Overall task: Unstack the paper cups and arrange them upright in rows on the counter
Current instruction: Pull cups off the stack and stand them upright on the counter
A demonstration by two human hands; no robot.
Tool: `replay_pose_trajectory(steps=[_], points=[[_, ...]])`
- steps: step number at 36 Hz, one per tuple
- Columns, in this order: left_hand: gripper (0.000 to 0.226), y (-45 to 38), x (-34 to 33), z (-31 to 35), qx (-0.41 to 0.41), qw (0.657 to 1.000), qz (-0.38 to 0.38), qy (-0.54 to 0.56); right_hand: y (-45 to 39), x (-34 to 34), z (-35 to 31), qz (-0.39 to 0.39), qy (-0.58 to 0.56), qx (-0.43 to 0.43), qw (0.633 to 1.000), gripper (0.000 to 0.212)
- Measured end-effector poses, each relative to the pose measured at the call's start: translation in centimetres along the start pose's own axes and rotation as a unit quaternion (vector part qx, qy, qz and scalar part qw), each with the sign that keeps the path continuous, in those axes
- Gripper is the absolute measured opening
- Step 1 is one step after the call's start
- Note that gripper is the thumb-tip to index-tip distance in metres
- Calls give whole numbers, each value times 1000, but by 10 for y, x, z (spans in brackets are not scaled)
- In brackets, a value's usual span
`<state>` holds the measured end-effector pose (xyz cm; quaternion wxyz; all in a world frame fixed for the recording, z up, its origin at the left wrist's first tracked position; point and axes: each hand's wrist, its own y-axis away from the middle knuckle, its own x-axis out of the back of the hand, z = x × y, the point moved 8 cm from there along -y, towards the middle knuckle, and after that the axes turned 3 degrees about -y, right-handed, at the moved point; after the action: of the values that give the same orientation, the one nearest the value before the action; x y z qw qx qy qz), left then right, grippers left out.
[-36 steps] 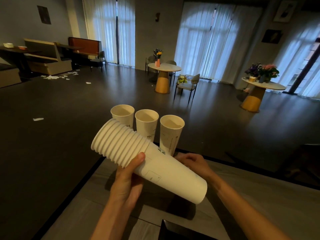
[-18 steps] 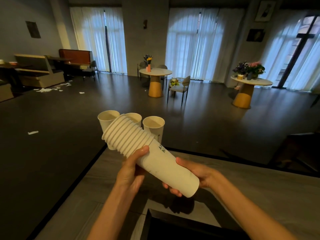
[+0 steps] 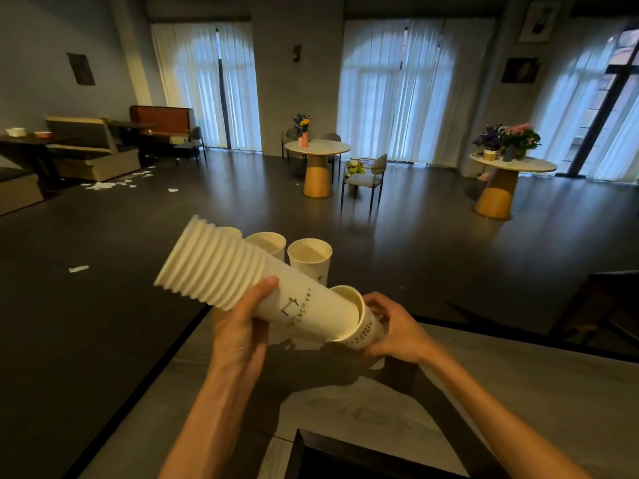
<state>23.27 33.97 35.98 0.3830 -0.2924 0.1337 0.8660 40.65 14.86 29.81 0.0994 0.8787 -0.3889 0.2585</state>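
Observation:
My left hand [image 3: 242, 335] grips a long stack of white paper cups [image 3: 235, 271], held tilted with the rims pointing up and left. At the stack's lower end my right hand [image 3: 397, 331] grips a single cup [image 3: 363, 331] that has slid partly off the bottom. Three cups stand upright in a row near the counter's far edge: the right one [image 3: 310, 255], the middle one [image 3: 268, 242], and a left one [image 3: 232, 231] mostly hidden behind the stack.
The grey counter [image 3: 501, 392] has a black edge along its left and far sides. A dark object [image 3: 345, 458] sits at the near edge. Beyond lies a dark floor with round tables [image 3: 317, 148], chairs and scattered paper scraps.
My right hand has pulled the bottom cup partly free of the stack. The stack has shifted left and up in view, now covering the left standing cup.

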Motion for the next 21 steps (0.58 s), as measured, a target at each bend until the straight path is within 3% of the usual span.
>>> replay_pose_trajectory(steps=[2, 6, 14, 21], points=[[71, -5, -1, 12, -5, 999, -8, 44, -7, 5, 10, 43, -38, -8, 998, 76], [120, -12, -2, 31, -14, 997, -30, 71, -25, 3, 24, 101, -101, -55, 988, 83], [124, -12, 6, 21, 21, 998, -43, 52, -58, -1, 31, 160, -105, -53, 980, 84], [123, -7, -1, 9, 39, 998, -47, 33, -62, -2, 32, 154, -107, -25, 982, 85]])
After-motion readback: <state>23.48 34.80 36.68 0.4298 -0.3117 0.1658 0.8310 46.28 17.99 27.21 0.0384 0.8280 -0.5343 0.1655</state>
